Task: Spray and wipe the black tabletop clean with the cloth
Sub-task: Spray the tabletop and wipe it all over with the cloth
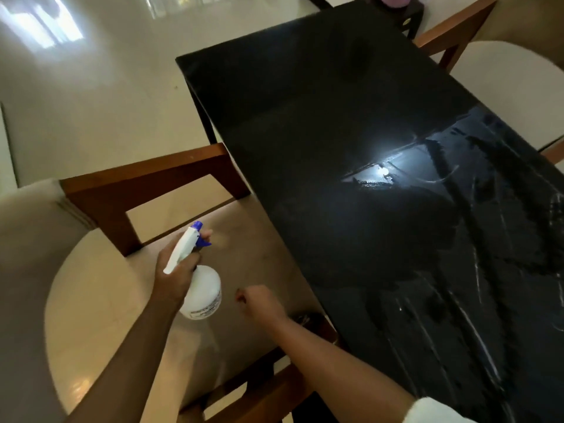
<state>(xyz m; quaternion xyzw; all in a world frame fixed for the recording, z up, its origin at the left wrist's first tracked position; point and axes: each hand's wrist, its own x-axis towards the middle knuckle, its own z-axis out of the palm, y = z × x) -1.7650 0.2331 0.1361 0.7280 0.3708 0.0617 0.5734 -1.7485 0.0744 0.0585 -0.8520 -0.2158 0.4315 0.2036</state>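
Observation:
The black tabletop point(335, 123) runs from the upper middle to the lower right, glossy, with wet streaks and a bright light reflection near its right half. My left hand point(175, 270) grips a white spray bottle point(203, 288) with a blue nozzle, held over the chair seat to the left of the table, nozzle toward the table. My right hand point(259, 302) is a closed fist just off the table's near edge, with nothing visible in it. A white cloth-like edge point(433, 412) shows at my right arm, bottom right.
A wooden chair with a cream seat point(122, 300) stands under my hands, pushed against the table's left edge. Another wooden chair point(457, 35) sits at the far right side. A pale glossy tiled floor point(91, 87) lies around the table.

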